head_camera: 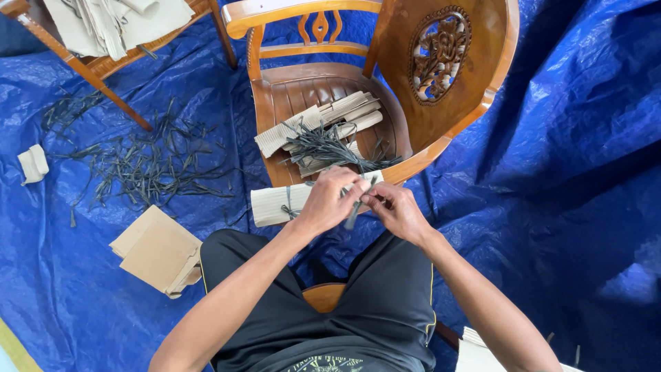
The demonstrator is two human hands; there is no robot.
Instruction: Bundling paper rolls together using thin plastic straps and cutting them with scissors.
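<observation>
A long bundle of pale folded paper pieces (272, 204) lies across the front edge of a wooden chair seat (289, 93). My left hand (329, 200) rests on top of the bundle and pinches a dark strap. My right hand (394, 209) grips the other end of the same dark strap (354, 212), pulled between both hands. One strap is tied round the bundle near its left end. On the seat behind lie more pale bundles (323, 117) with a loose heap of dark straps (330, 148) on top.
A blue tarp (564, 138) covers the floor. Cut dark straps (138, 162) are scattered at the left. Brown cardboard pieces (158, 251) lie by my left knee. A second wooden chair (103, 65) at the top left holds pale stacked sheets (117, 21).
</observation>
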